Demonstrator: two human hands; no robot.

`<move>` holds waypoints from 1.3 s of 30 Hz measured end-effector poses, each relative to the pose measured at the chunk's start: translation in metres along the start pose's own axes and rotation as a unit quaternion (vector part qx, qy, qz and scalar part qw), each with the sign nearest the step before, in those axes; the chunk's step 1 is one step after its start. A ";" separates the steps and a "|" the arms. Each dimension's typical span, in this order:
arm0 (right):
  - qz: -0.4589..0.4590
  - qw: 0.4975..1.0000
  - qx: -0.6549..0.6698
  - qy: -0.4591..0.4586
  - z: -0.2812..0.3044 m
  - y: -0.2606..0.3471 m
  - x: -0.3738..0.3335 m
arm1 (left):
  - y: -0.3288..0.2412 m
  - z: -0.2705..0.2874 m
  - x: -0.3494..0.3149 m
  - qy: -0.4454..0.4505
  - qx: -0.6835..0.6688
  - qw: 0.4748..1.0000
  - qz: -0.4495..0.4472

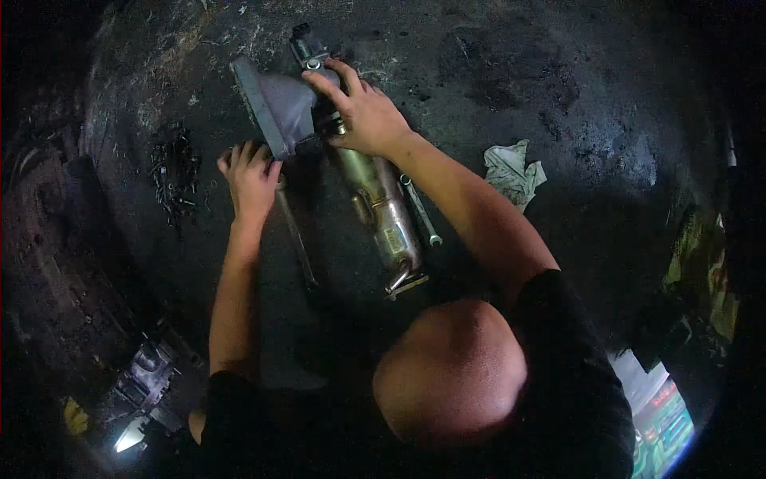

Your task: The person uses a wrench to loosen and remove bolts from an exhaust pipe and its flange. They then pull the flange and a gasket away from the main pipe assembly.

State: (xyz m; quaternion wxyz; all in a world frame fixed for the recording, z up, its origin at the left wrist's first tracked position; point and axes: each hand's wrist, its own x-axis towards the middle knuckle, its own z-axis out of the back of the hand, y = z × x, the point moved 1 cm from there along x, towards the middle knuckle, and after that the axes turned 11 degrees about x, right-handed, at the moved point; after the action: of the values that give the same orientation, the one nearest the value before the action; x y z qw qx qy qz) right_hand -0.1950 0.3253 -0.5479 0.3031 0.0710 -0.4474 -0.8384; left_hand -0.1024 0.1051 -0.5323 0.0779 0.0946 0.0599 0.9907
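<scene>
A grey casting [279, 100] is lying between both grips. The left grip [251, 176] is curling at its lower corner, how firmly I cannot tell; the right grip [369, 118] is holding its neck, fingers spread. A pipe [375, 195] is lying below the right grip. The left forearm [239, 279] is rising nearly straight, the right one [471, 195] slanting.

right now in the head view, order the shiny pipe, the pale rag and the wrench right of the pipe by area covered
Largest to smallest:
1. Shiny pipe
2. Pale rag
3. Wrench, clearly the narrowest
</scene>
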 end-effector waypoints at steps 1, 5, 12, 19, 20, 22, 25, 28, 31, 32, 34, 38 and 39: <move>0.000 1.000 -0.001 0.000 0.000 -0.001 0.001 | 0.000 -0.002 0.000 0.000 -0.001 1.000 0.000; 0.015 1.000 0.000 -0.009 -0.003 0.003 0.002 | -0.008 -0.046 -0.012 0.058 0.035 0.992 0.104; 0.010 1.000 -0.012 -0.004 -0.006 0.008 0.004 | -0.004 -0.090 -0.010 0.070 -0.131 0.976 0.162; 0.019 1.000 0.008 0.004 -0.003 0.005 0.003 | 0.008 -0.047 -0.016 0.087 -0.090 0.992 0.000; 0.016 1.000 0.004 0.006 -0.004 0.005 0.003 | 0.012 -0.048 -0.022 0.099 -0.123 0.987 -0.007; 0.000 1.000 -0.005 0.004 -0.002 -0.006 -0.001 | -0.013 -0.023 -0.016 0.120 -0.181 0.976 0.017; 0.014 1.000 -0.010 -0.006 -0.002 -0.008 0.000 | -0.024 -0.010 -0.020 0.144 -0.260 0.952 0.073; 0.029 1.000 0.005 -0.001 -0.005 0.000 0.004 | -0.022 -0.005 -0.024 0.143 -0.294 0.939 0.111; 0.034 0.999 -0.020 -0.004 -0.006 -0.001 0.003 | -0.031 0.007 -0.012 0.180 -0.278 0.932 0.147; 0.034 0.999 -0.017 -0.001 -0.004 -0.004 0.003 | -0.034 0.014 -0.005 0.222 -0.251 0.927 0.170; 0.032 0.999 -0.013 0.001 -0.003 -0.008 0.002 | -0.039 0.025 -0.001 0.213 -0.213 0.935 0.188; 0.035 0.999 -0.019 -0.009 -0.003 -0.005 0.000 | -0.036 0.029 -0.020 0.036 -0.289 0.923 0.253; 0.034 0.999 -0.027 -0.011 -0.002 -0.005 -0.001 | -0.040 0.032 -0.023 -0.012 -0.289 0.923 0.253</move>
State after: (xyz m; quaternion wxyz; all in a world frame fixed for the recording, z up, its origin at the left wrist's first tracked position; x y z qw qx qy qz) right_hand -0.1960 0.3264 -0.5526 0.3285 0.0380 -0.4299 -0.8402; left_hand -0.0677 0.1438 -0.5110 -0.1507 0.0923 -0.2557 0.9505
